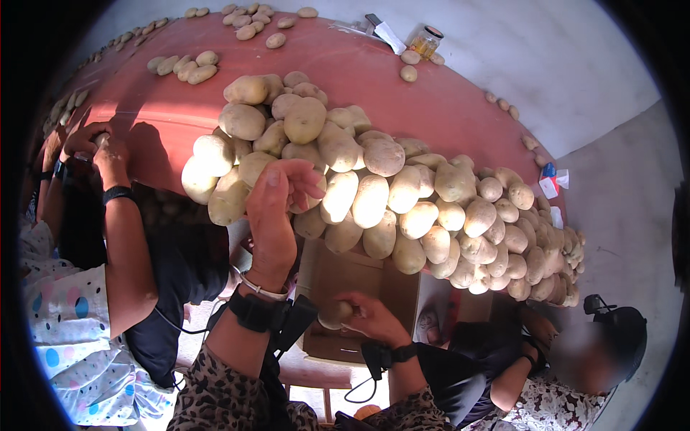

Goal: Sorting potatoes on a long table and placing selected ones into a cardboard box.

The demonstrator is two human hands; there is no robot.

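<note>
A long heap of potatoes [383,156] lies along the near side of the red table [162,108]. At the left part of the heap my left hand [279,205] is raised in front of the potatoes. Its fingers are loosely bent and apart, and nothing shows in them. Lower down, my right hand [377,320] grips a single potato [334,314] between thumb and fingers. That potato is over an open cardboard box [402,284] below the table edge. Both my wrists wear black straps with small devices.
Small groups of potatoes [185,66] rest along the far side of the table. A glass jar [427,42] and a red-and-blue packet [549,181] stand near its edge. To my left a person's hands [104,147] are at the table; another person [575,352] sits at right.
</note>
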